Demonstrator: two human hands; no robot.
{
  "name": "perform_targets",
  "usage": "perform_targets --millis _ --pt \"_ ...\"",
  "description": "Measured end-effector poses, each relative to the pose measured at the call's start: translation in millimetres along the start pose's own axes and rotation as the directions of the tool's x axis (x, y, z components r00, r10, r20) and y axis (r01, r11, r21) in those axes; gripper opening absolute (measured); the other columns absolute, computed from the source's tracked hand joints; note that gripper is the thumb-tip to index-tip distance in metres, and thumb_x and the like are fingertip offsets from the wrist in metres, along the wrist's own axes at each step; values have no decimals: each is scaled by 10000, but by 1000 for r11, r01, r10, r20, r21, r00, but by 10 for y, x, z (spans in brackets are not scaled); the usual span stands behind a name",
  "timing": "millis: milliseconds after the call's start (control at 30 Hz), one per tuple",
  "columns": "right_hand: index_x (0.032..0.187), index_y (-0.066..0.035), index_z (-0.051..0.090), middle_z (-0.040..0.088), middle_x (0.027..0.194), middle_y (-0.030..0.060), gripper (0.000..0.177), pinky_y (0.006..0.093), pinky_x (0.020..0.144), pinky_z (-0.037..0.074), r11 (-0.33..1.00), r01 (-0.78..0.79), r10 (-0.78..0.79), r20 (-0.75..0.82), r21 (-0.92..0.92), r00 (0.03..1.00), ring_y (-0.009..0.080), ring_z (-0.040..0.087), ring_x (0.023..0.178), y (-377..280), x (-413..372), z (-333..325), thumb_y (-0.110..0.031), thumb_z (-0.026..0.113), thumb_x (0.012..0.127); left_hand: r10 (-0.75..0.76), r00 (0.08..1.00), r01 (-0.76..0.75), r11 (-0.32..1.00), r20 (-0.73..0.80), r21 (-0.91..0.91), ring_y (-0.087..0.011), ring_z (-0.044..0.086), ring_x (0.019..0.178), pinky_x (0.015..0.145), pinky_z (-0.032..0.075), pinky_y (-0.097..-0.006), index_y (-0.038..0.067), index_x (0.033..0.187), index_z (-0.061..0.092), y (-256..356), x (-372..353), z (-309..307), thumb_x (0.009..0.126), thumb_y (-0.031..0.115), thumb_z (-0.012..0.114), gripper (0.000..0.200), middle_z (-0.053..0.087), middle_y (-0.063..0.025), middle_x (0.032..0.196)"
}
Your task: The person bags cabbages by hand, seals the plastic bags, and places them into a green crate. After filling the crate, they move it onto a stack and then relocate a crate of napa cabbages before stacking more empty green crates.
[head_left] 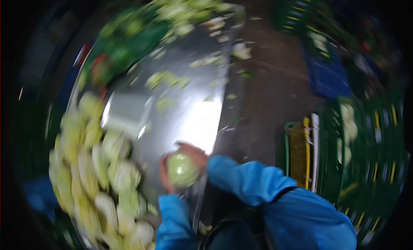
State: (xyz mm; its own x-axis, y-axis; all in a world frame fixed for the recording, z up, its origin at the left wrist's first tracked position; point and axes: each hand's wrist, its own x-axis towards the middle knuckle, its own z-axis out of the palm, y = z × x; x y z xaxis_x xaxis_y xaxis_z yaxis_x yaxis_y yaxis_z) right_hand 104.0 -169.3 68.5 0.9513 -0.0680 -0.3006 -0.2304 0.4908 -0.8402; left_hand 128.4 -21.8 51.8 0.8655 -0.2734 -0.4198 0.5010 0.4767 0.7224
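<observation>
A round, pale green head of cabbage is held between my two hands, near the front edge of the metal table. Curled around its left side is my left hand. My right hand wraps over its far and right side. Both blue sleeves reach in from below. To the left lies a pile of cabbages, with round heads on the near side and longer yellowish Chinese cabbages beyond them. Motion blur softens the finger details.
A pale shiny rectangular thing rests on the table past the pile. Leaf scraps lie farther up, near a green bag and a heap of trimmings. Green crates and a blue crate stand at right.
</observation>
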Motion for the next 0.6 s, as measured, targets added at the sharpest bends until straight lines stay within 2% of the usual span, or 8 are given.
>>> perform_targets --millis 33,67,100,133,167,367,500,600 --pt "1281 -38 400 454 1259 108 452 309 965 366 992 -120 119 -33 -47 992 194 443 1153 -120 15 -26 -274 483 904 -319 947 311 931 -15 -192 -280 548 1021 903 452 -398 22 1230 434 269 -204 455 889 403 403 512 513 -151 1191" --pt "1279 -35 398 444 1265 109 460 323 990 332 988 52 -70 -126 -146 990 195 423 1165 148 90 -85 -313 457 916 -389 920 392 909 53 -140 -300 571 985 859 480 -418 38 1226 446 388 -368 810 897 422 367 512 530 -155 1168" --pt "1185 -41 477 535 1142 110 448 317 940 362 991 98 -116 -241 -87 964 194 480 1095 -26 -47 -67 -373 483 883 -279 946 283 959 167 0 -302 552 1022 883 461 -426 38 1239 437 215 -216 436 900 428 359 522 510 -158 1199" --pt "1185 -51 469 511 1170 94 499 308 953 333 996 87 -80 -212 21 974 181 444 1125 -190 -155 -126 -445 468 878 -161 947 136 985 277 109 -304 532 1059 907 441 -434 39 1252 428 45 -76 61 902 434 351 533 489 -161 1230" --pt "1201 -57 448 501 1165 83 559 301 966 307 988 71 -43 -198 139 979 172 427 1125 -350 -268 -223 -511 434 874 -110 964 75 986 241 150 -303 523 1070 915 433 -436 40 1256 425 64 -138 190 902 435 352 534 483 -161 1236" --pt "1218 -51 420 457 1180 58 595 287 990 265 890 408 -358 -239 205 902 139 380 1147 -1395 -1423 -1092 -539 411 878 -263 928 198 948 263 249 -296 469 1140 962 381 -446 45 1277 410 32 -723 2191 903 437 358 544 450 -157 1275" --pt "1275 -89 382 428 1255 60 624 311 1013 267 828 503 -372 -427 249 824 160 357 1202 -1854 -2480 -2118 -559 415 866 -477 736 434 877 480 207 -292 385 1219 1023 292 -451 62 1305 385 -548 -1392 3611 905 460 351 566 404 -143 1323" --pt "1336 -78 293 376 1336 121 734 390 1016 292 652 587 -291 -556 480 779 230 358 1236 -2082 -3662 -2896 -604 418 839 -521 489 341 852 699 396 -304 353 1238 1034 262 -458 73 1309 380 -1325 -1915 4533 882 518 383 618 377 -134 1344"
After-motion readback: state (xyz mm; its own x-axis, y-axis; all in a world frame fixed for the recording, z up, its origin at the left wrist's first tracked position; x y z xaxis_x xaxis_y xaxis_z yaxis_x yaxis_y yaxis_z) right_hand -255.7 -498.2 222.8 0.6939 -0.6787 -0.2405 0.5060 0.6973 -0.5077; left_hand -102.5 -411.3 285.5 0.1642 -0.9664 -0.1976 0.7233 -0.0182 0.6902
